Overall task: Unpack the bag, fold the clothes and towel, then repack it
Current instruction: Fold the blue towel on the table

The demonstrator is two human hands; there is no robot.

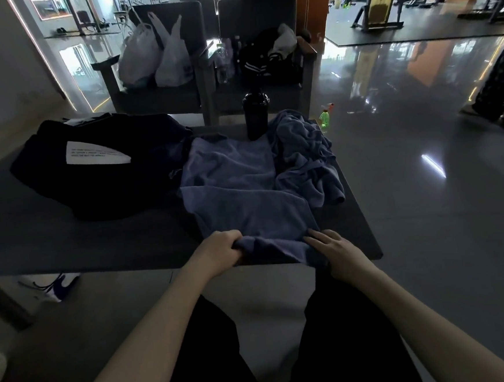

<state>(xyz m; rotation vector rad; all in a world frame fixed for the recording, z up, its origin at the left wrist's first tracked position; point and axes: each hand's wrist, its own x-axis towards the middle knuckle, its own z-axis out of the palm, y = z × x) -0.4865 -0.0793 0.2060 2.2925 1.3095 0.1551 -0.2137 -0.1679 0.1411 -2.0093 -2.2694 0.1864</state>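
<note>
Head view: a dark worktop (68, 244) is seen from above, with a blue cloth (238, 186) spread flat across its middle and reaching the near edge; whether it is the towel or a garment cannot be told. The near hem of the cloth is gripped by the left hand (219, 249), whose fingers are curled round a bunched fold. The right hand (337, 252) is laid on the same hem further right, its fingers fairly straight and pressed onto the fabric, nothing being clasped. A black bag (101, 169) with a white label is set on the worktop to the left, touching the cloth. A crumpled blue garment (305, 159) is heaped at the right edge, beside a black bottle (256, 115) standing upright at the far side. White plastic bags (156, 59) are propped on a chair (159, 101) beyond.
</note>
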